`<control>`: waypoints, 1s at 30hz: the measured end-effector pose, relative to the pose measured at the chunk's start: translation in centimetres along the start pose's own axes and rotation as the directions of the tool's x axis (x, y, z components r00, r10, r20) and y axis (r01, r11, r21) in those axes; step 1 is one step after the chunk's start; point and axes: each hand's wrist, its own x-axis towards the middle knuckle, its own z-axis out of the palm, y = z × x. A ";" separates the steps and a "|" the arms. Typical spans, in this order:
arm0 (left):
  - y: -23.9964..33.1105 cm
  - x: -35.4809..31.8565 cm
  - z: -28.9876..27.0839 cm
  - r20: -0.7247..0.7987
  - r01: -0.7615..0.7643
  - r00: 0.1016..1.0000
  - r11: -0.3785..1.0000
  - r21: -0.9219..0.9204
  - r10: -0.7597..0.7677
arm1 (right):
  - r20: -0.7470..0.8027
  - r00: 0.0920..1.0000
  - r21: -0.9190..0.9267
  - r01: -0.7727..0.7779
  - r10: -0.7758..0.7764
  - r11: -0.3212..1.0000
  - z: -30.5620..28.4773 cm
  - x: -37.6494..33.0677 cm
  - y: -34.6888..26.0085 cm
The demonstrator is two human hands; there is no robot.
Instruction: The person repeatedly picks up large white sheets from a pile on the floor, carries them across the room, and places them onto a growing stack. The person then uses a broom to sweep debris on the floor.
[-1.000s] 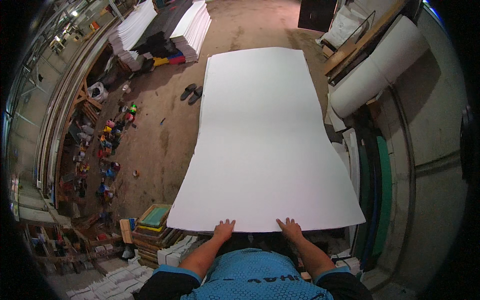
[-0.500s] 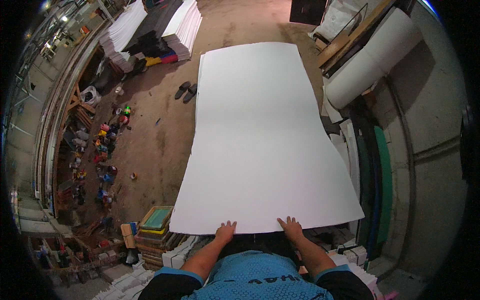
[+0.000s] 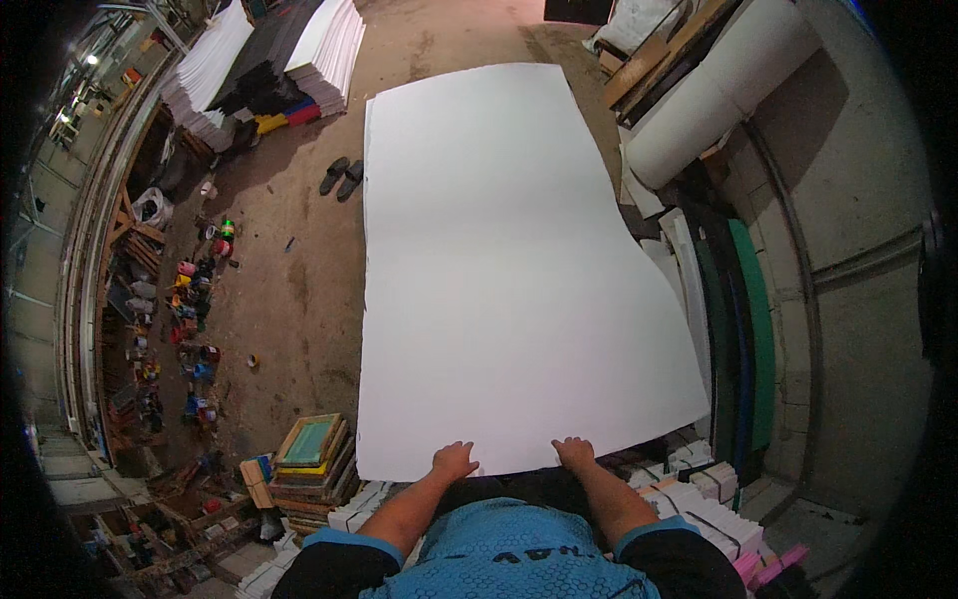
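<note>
A large white sheet (image 3: 499,280) stretches away in front of me, its right side bowed inward near the middle. My left hand (image 3: 455,460) grips its near edge, with the fingers bent over the top and the thumb pointing inward. On the same edge, a short way to the right, my right hand (image 3: 574,453) also holds on, its fingers curled on the upper face. Whatever the hands do beneath the sheet is hidden. Both forearms reach forward from my blue shirt.
Framed screens (image 3: 314,444) are stacked at the near left, beyond them paint pots (image 3: 195,299). Dark slippers (image 3: 341,178) lie beside the sheet. Stacked sheets (image 3: 324,50) stand far left. A large white roll (image 3: 714,100) and upright green panel (image 3: 753,339) line the right wall.
The sheet's near end has swung, its near left corner shifting right and toward me. My spread fingers have curled in on the edge. The whole view has turned slightly right.
</note>
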 end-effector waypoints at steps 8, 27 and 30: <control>3.4 1.8 -0.5 -0.115 0.093 0.988 0.989 -0.113 -0.106 | -0.058 0.991 0.007 0.119 -0.119 0.993 -6.2 4.8 1.0; 14.3 5.4 -11.1 -0.119 0.213 0.965 0.962 -0.173 -0.235 | -0.133 0.977 0.182 0.191 -0.168 0.965 -11.3 6.1 5.0; 15.6 5.6 -12.3 -0.137 0.201 0.966 0.969 -0.141 -0.220 | -0.161 0.976 0.191 0.179 -0.149 0.965 -11.7 5.2 5.2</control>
